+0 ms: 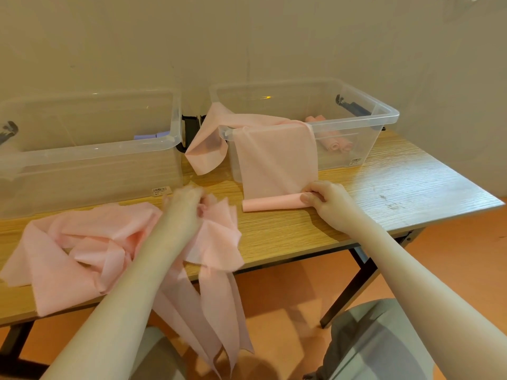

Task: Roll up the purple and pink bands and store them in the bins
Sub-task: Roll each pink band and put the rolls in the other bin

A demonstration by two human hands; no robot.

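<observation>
A pink band (274,157) hangs over the front rim of the right clear bin (384,111) and runs down to the table, where its near end is rolled into a short tube (271,203). My right hand (327,198) pinches the right end of that roll. My left hand (186,204), blurred, grips loose pink bands from a pile (82,250) on the table's left; some strips hang off the front edge. Several rolled pink bands (337,144) lie inside the right bin. The left clear bin (90,149) holds purple rolls (149,136).
The wooden table (397,182) stands against a beige wall, its right corner cut at an angle. Black latches (189,130) sit between the two bins. My knees in grey trousers (378,341) are below the table's front edge, over an orange floor.
</observation>
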